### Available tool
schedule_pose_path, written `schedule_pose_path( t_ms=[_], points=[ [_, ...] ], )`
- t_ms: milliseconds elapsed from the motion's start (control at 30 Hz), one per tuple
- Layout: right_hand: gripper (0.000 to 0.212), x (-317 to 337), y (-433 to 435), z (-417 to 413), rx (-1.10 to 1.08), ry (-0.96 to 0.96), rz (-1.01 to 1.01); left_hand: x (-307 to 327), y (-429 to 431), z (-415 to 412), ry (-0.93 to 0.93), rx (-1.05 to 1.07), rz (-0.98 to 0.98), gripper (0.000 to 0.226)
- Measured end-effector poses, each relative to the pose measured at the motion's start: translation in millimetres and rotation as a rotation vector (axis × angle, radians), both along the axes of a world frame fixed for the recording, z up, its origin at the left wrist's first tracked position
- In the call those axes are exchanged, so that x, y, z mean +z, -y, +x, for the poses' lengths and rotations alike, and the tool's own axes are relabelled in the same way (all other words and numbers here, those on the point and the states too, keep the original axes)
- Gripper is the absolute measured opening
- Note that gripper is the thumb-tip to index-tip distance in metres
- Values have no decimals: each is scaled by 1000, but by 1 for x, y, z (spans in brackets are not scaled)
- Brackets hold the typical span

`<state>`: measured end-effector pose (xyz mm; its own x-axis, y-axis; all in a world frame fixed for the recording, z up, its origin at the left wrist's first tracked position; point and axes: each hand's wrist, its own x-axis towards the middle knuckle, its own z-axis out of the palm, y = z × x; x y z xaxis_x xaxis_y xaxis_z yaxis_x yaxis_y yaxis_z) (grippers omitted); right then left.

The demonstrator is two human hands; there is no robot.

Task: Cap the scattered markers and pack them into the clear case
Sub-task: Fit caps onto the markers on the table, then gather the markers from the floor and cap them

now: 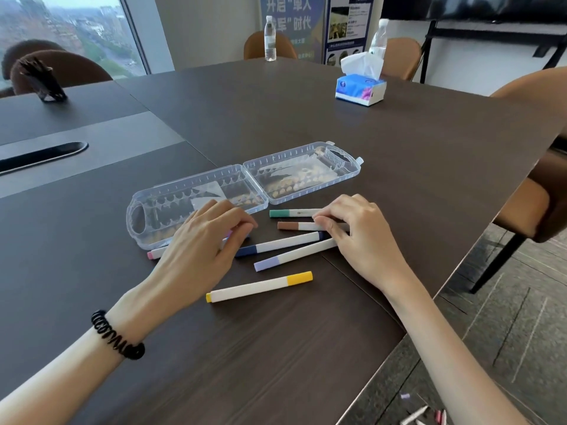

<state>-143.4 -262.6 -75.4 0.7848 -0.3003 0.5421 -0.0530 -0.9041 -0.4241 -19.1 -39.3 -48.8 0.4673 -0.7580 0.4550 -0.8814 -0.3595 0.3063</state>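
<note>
The clear case (306,170) lies open and flat on the dark table, both halves showing ribbed slots. In front of it lie several capped white markers: green (288,213), brown (296,226), dark blue (276,245), lilac (291,255) and yellow (260,286). My left hand (202,243) rests over a pink marker (155,254), fingers curled on it, partly covering the case's near edge. My right hand (359,231) lies on the right ends of the green, brown, blue and lilac markers, fingertips touching them.
A tissue box (360,88) and two water bottles (270,38) stand at the far side. A black holder (46,84) sits far left. The table edge (429,305) runs close on the right, with chairs beyond. More markers (423,415) lie on the floor.
</note>
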Motion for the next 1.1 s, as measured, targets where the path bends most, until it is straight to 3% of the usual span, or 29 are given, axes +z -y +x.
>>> schedule_pose_path(
  t_ms=[367,800,1100],
  points=[
    [12,19,-10,-10,14,-58,-5,54,13,-9,-114,70,73,26],
    [23,211,37,-70,14,-298,269,195,77,-89,-386,160,104,18],
    [24,251,105,-172,-18,-445,417,225,145,-188,-485,203,161,19]
  ],
)
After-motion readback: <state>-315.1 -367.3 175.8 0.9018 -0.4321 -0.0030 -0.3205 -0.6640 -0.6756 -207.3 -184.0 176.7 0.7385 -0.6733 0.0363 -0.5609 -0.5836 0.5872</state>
